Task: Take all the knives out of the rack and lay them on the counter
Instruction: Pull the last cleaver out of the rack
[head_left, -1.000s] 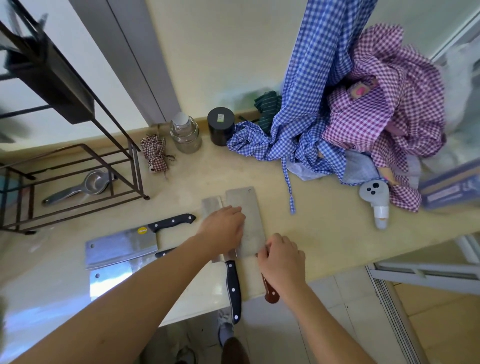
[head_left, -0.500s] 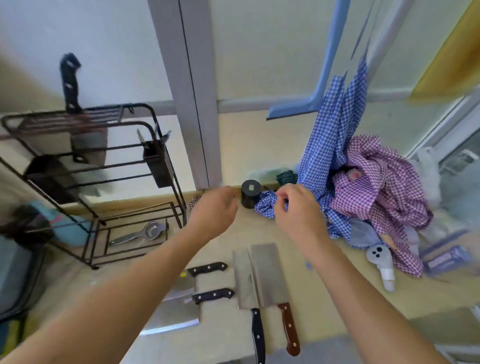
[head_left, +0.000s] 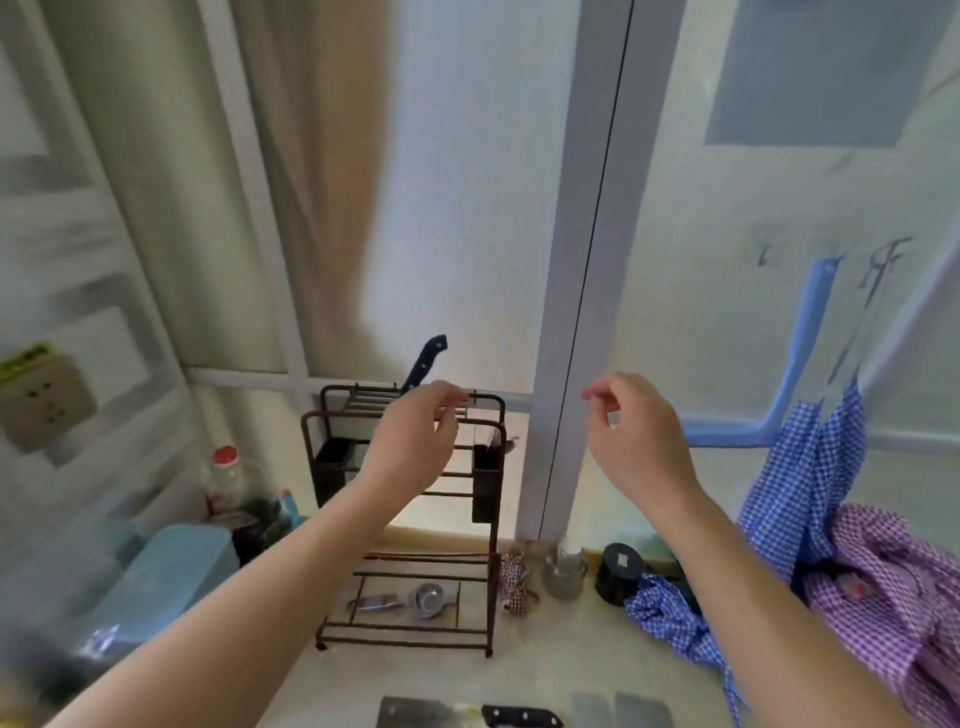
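**Dark metal rack with one knife in it, both hands raised and holding nothing**

Pale blue plastic is seen at the far left, where a lidded box (head_left: 171, 571) stands on the counter (head_left: 550, 654), and behind it a bottle with a red cap (head_left: 224, 470) is placed. To the right of these the dark metal rack (head_left: 410, 519) stands upright near the wall. One knife (head_left: 423, 362) is held in its top slots, and only the black riveted handle is seen above the top bars. On the bottom shelf a metal squeezer (head_left: 402, 600) is laid.

The left hand (head_left: 415, 441) is raised in front of the upper part of the rack, just below the knife handle. Its fingers are loosely curled and nothing is held in it. The right hand (head_left: 631, 431) is raised well to the right of the rack, before the white window post, also half curled and empty.

At the bottom edge several cleavers (head_left: 519, 713) are laid on the counter. Further right a glass jar (head_left: 565, 569) and a black jar (head_left: 619, 571) are placed by the wall. At the far right blue checked cloth (head_left: 800, 467) is hung, and purple checked cloth (head_left: 888, 597) is piled beneath it.
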